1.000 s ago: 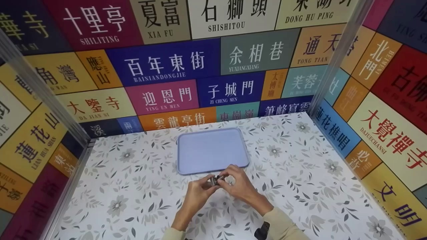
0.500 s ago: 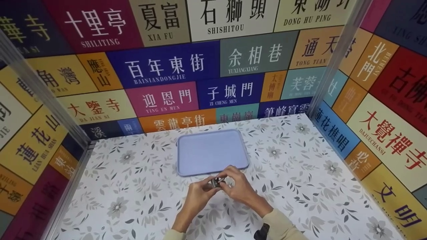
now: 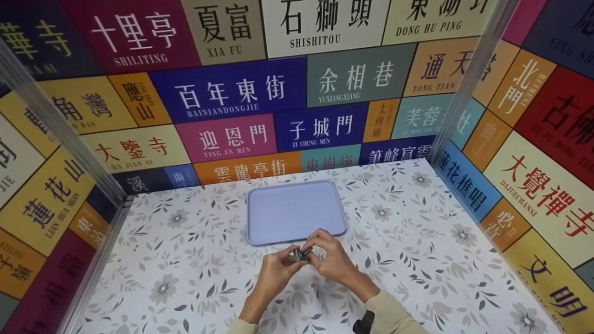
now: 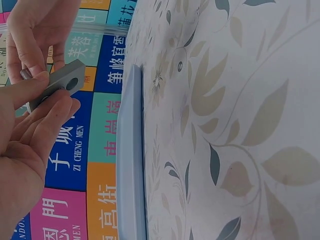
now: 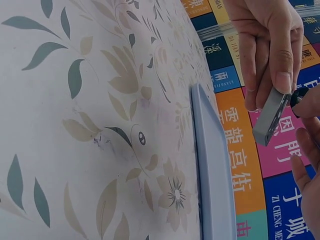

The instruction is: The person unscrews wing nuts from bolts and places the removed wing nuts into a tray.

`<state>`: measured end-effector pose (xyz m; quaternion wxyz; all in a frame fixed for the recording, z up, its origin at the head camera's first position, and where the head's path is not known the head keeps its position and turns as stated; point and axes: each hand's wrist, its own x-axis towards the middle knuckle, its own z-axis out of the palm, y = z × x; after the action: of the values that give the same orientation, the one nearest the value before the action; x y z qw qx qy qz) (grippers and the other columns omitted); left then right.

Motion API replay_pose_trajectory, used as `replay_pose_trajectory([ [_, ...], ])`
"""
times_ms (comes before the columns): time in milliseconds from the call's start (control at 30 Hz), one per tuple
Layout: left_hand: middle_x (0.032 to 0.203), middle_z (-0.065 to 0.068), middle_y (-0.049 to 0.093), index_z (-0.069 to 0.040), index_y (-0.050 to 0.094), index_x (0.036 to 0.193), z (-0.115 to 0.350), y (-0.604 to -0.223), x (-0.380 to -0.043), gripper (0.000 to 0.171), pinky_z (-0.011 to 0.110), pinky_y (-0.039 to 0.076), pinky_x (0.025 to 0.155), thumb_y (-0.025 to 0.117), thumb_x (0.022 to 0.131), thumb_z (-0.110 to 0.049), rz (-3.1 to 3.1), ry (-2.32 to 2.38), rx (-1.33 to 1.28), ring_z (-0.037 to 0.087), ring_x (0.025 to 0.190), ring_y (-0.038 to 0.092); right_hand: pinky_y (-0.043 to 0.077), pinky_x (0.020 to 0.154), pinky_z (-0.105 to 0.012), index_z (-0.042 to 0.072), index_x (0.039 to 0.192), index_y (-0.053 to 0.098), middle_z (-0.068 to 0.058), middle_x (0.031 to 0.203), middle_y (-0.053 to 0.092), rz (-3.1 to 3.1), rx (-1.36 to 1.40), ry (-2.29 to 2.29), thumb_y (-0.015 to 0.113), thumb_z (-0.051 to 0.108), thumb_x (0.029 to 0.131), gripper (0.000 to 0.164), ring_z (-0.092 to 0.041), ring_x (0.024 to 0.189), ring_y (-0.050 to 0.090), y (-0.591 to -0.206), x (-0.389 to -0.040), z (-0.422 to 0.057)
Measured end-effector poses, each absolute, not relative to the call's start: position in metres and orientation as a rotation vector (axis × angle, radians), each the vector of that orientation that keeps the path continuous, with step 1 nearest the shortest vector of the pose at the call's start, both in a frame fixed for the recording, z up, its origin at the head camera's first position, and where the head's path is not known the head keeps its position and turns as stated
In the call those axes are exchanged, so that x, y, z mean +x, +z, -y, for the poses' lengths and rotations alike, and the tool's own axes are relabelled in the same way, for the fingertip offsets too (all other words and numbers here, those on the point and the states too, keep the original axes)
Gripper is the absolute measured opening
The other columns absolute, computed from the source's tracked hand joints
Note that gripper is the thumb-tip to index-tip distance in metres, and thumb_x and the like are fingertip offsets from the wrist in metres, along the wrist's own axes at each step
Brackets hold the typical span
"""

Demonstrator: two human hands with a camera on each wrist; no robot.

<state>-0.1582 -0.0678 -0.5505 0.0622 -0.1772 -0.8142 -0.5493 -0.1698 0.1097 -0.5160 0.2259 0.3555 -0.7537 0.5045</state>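
Observation:
My left hand [image 3: 276, 273] pinches a small grey metal block [image 4: 62, 82] between thumb and fingers. The block has round holes, one of them near its end. My right hand [image 3: 335, 260] meets it from the other side, thumb and fingertips pinching a small black screw-like piece [image 5: 298, 96] against the block's face. Fingers partly hide that piece, so how far it sits in the block cannot be told. Both hands are raised just in front of a pale blue tray [image 3: 297, 211], fingertips close together.
The shallow tray lies flat on a white table [image 3: 195, 278] with a grey leaf and flower pattern. Panels with colourful lettered signs [image 3: 227, 88] stand behind and at both sides, joined by clear corner strips [image 3: 468, 79].
Both hands stay in nearly the same place with their hold kept. The right fingertips have shifted slightly at the black piece.

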Motion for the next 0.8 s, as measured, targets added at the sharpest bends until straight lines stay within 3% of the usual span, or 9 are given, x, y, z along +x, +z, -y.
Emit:
replay_pose_trajectory([
  [267,0.09,0.013,0.079,-0.005,0.074,0.115,0.067,-0.551,-0.158,0.031,0.019,0.059,0.071,0.078,0.087,-0.018,2.464,-1.642,-0.533,0.021,0.082,0.077,0.054,0.079,-0.037,0.001,0.083,0.071,-0.016,0.089,0.064,2.079,0.97,1.377,0.068,-0.027,0.065,0.034,-0.031,0.085,0.061,-0.541,-0.183,-0.113],
  [533,0.092,0.019,0.077,0.007,0.069,0.119,0.067,-0.551,-0.159,0.039,0.022,0.06,0.073,0.078,0.086,-0.01,2.469,-1.64,-0.485,0.027,0.084,0.077,0.052,0.082,-0.035,0.009,0.105,0.069,-0.004,0.1,0.064,2.197,0.843,1.411,0.068,-0.01,0.077,0.034,-0.019,0.091,0.061,-0.551,-0.187,-0.124],
  [700,0.093,0.019,0.077,0.005,0.069,0.121,0.067,-0.551,-0.16,0.039,0.022,0.06,0.073,0.078,0.086,-0.01,2.48,-1.625,-0.463,0.027,0.085,0.077,0.048,0.075,-0.034,0.016,0.088,0.064,0.004,0.085,0.061,2.32,0.739,1.286,0.07,0.013,0.09,0.006,-0.016,0.081,0.059,-0.552,-0.186,-0.126],
  [800,0.092,0.018,0.077,0.005,0.069,0.121,0.067,-0.551,-0.16,0.04,0.021,0.06,0.073,0.078,0.086,-0.011,2.484,-1.613,-0.465,0.026,0.084,0.077,0.048,0.071,-0.033,0.02,0.076,0.061,0.006,0.076,0.059,2.361,0.718,1.218,0.072,0.025,0.091,0.02,-0.017,0.074,0.058,-0.553,-0.185,-0.125],
])
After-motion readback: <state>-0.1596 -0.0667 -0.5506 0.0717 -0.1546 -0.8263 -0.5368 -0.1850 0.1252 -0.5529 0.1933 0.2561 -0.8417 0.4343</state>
